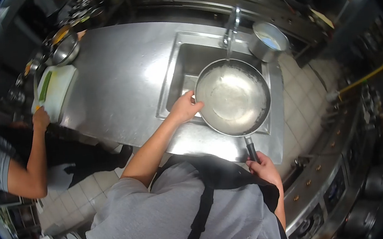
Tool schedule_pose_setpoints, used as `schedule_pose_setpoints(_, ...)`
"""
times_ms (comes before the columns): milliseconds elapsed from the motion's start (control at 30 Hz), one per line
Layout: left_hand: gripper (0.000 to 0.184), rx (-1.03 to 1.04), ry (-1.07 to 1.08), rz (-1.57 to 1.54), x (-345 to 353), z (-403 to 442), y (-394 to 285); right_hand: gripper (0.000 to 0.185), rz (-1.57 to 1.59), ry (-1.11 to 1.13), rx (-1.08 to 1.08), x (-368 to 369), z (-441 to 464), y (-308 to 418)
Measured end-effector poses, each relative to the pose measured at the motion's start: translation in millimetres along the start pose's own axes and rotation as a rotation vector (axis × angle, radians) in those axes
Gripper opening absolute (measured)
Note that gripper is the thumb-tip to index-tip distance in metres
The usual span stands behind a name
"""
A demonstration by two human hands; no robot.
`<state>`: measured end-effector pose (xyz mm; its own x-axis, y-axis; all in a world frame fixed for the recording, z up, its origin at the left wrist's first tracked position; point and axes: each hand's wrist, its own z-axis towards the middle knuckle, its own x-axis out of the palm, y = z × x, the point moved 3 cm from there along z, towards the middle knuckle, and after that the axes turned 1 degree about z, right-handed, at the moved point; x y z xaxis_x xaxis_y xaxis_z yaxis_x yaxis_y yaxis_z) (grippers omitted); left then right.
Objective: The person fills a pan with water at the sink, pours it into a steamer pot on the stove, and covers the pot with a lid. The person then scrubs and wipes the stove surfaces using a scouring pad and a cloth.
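Note:
A large round frying pan [233, 98] is held over the steel sink [193, 55], tilted a little, with a shiny pale inside that looks wet. My right hand [263, 164] is wrapped round its black handle [252, 151]. My left hand [186, 108] grips the pan's left rim, thumb on the inner side and fingers outside. The faucet [231, 27] stands behind the pan, its spout pointing down near the far rim.
A metal pot [267, 41] stands at the sink's back right corner. At the left, a co-worker's hand [40, 118] holds a knife beside a white cutting board [62, 89] with a long green vegetable [45, 85]. Metal bowls [65, 50] sit behind it.

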<state>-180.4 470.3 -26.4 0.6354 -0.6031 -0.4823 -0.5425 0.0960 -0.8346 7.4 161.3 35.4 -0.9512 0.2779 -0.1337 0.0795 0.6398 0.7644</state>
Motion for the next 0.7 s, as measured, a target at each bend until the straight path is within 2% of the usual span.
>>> schedule_pose_setpoints(33, 0.064, -0.007, 0.002, -0.007, -8, -11, -12, 0.014, 0.004, 0.003, -0.005, 1, 2, -2)
schedule_pose_setpoints(133, 0.062, -0.002, -0.018, -0.051, -7, -10, 2, 0.014, -0.009, 0.052, -0.05, -1, 10, -8)
schedule_pose_setpoints(333, 0.062, -0.017, -0.006, -0.068, -5, -8, 9, 0.014, 0.001, 0.073, -0.061, 0, 12, -9)
schedule_pose_setpoints(433, 0.05, 0.081, -0.08, -0.128, -2, -8, 13, 0.013, 0.002, 0.07, -0.074, 1, 12, -9)
schedule_pose_setpoints(567, 0.045, 0.074, -0.07, -0.125, -1, -8, 16, 0.01, -0.019, 0.036, -0.061, 5, 5, -1)
schedule_pose_setpoints(700, 0.049, 0.065, -0.054, -0.078, -7, -12, 7, 0.011, 0.014, 0.022, -0.059, 4, 8, -3)
